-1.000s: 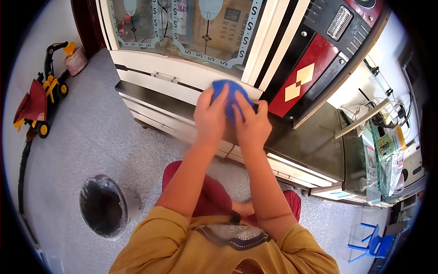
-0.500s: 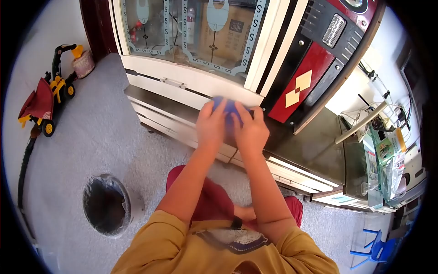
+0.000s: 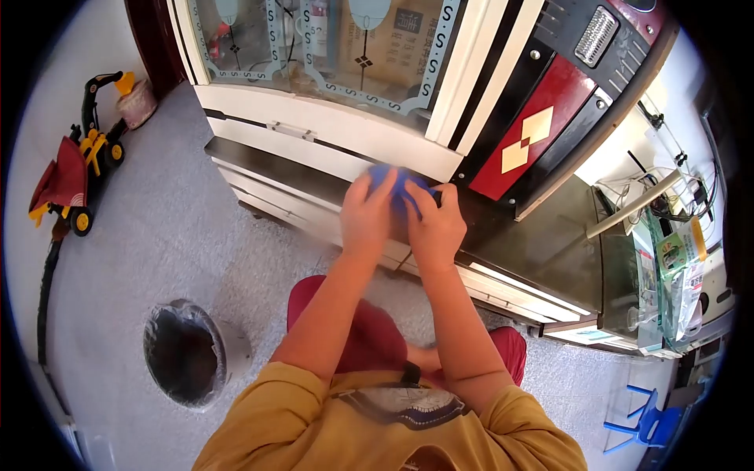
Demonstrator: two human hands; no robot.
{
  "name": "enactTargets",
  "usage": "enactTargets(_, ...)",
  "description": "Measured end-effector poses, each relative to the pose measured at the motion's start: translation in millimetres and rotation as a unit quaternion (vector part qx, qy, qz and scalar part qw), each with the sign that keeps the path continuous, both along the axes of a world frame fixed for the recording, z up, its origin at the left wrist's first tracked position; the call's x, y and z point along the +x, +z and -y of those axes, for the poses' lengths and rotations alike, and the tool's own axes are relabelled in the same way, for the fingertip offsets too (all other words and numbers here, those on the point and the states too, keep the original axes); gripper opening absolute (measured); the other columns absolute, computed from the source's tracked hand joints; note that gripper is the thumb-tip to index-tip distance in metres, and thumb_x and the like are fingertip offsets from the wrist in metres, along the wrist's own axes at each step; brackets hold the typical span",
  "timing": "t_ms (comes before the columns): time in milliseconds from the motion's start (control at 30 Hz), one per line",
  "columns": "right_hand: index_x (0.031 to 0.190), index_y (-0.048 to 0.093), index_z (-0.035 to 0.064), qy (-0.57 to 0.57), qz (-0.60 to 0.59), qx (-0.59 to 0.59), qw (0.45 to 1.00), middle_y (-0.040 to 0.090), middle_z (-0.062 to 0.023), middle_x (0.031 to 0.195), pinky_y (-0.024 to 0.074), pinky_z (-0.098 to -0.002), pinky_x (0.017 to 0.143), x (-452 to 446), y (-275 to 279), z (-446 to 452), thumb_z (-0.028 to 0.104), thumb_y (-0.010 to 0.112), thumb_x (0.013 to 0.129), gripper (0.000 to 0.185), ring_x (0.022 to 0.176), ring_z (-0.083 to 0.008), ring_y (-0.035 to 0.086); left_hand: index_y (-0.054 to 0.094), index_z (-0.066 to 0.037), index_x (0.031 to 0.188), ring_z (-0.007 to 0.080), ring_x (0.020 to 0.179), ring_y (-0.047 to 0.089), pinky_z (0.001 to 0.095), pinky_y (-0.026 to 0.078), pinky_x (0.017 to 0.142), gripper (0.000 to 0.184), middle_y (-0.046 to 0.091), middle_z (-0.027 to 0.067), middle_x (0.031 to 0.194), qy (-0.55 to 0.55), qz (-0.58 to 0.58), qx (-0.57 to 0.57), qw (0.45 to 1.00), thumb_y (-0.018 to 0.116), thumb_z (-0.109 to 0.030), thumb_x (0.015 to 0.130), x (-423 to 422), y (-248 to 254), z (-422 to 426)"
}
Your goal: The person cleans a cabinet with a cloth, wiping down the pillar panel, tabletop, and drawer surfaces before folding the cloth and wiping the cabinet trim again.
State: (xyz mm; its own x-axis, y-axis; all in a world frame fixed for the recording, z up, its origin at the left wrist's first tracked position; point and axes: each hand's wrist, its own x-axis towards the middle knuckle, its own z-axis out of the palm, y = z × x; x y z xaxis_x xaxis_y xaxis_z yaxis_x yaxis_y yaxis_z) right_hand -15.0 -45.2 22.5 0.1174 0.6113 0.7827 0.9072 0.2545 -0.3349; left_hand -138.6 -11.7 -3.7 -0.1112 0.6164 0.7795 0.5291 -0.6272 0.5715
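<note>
A rounded blue object [image 3: 399, 182] is gripped between both hands in front of the cabinet; blur and the fingers hide its kind. My left hand [image 3: 366, 218] curls its fingers over the left side of it. On the other side, my right hand [image 3: 436, 228] bends its fingers around the right edge. Just behind the hands runs the white front of the cabinet [image 3: 330, 149], with its metal drawer handle [image 3: 290, 130]. Beneath them lies the cabinet's dark ledge [image 3: 267, 173].
A lined trash bin [image 3: 228, 345] stands on the floor at the left. Farther left is a red and yellow toy excavator [image 3: 59, 180]. A dark countertop [image 3: 542, 251] holding bags extends right, and a blue chair [image 3: 652, 424] stands at the lower right.
The view has shifted slightly, so the cabinet sits a little higher in the frame. Both hands keep hold of the blue object, in nearly the same place.
</note>
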Motion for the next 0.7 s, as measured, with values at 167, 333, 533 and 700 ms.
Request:
enactTargets(167, 0.119, 0.078, 0.0266, -0.008, 0.023, -0.029, 0.999, 0.061, -0.0077, 0.1, 0.0566, -0.0427, 0.063, -4.2, -6.8, 7.2, 0.021, 0.083, 0.088, 0.032, 0.079, -0.0292, 0.069, 0.077, -0.014, 0.133, 0.0381, 0.101, 0.067, 0.0453, 0.058, 0.087, 0.05, 0.067, 0.0165, 0.115, -0.033, 0.009, -0.088, 0.995, 0.076, 0.005, 0.087, -8.3, 6.0, 14.6)
enactTargets(333, 0.124, 0.077, 0.0253, -0.001, 0.061, -0.115, 0.991, 0.064, -0.0092, 0.105, 0.0584, -0.0438, 0.066, -5.7, 9.1, 25.3, 0.028, 0.082, 0.091, 0.034, 0.083, -0.0309, 0.072, 0.079, -0.014, 0.128, 0.0382, 0.1, 0.069, 0.0457, 0.058, 0.086, 0.04, 0.069, 0.0155, 0.113, 0.027, -0.102, -0.158, 0.982, 0.077, -0.004, 0.089, -21.2, 7.5, 15.2)
enactTargets(533, 0.132, 0.074, 0.0255, 0.075, 0.055, -0.052, 0.994, 0.067, -0.0078, 0.113, 0.0606, -0.0434, 0.072, -25.5, 52.3, 16.2, 0.025, 0.081, 0.091, 0.041, 0.09, -0.0303, 0.073, 0.078, -0.013, 0.13, 0.0359, 0.096, 0.071, 0.0417, 0.059, 0.085, 0.039, 0.07, 0.0152, 0.114, 0.052, -0.001, -0.054, 0.997, 0.075, -0.002, 0.092, -47.9, 44.6, 10.7)
enactTargets(700, 0.133, 0.072, 0.0225, 0.094, 0.074, 0.02, 0.993, 0.064, -0.0104, 0.109, 0.059, -0.0462, 0.072, -59.1, 78.1, -24.4, 0.021, 0.078, 0.093, 0.04, 0.091, -0.0318, 0.069, 0.076, -0.016, 0.134, 0.037, 0.093, 0.069, 0.0425, 0.058, 0.082, 0.045, 0.067, 0.016, 0.111, 0.116, 0.032, 0.005, 0.993, 0.072, 0.002, 0.093, -61.3, 73.4, -20.3)
